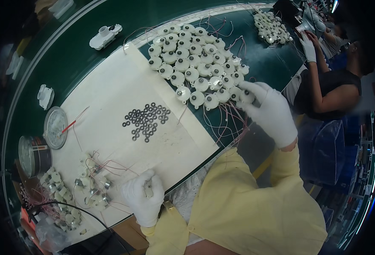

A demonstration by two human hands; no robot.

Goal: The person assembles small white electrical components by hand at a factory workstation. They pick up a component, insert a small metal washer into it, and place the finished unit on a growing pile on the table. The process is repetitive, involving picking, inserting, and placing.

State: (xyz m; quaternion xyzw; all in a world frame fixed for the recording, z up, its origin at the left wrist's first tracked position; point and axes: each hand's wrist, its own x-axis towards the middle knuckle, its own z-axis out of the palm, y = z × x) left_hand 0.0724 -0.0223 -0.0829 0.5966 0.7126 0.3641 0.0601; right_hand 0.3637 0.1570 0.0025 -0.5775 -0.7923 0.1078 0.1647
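Your left hand (144, 196), gloved, closed around a small white part (148, 189) at 6 o'clock | your right hand (269, 111) fingers gripping a round white motor (246, 97) at 3 o'clock edge of the motor cluster (196, 63) | black washers (147, 121) centre on white sheet (111, 97).

— What do your hands wear, and what do they touch?

— Your left hand (144, 196) and right hand (269, 111) are in white knitted cloth gloves, matt and slightly fuzzy; your sleeves are matt yellow fabric. At twelve o'clock lie round white plastic motor housings (198, 68), smooth with a dull sheen, trailing thin glossy pink wires.

— And the surfaces beneath you?

— A matt cream paper sheet (111, 97) lies over the glossy dark green belt (72, 51). At its centre sit small dark metal ring washers (147, 121), faintly shiny. At nine o'clock stands a round tin with a shiny metal lid (55, 127).
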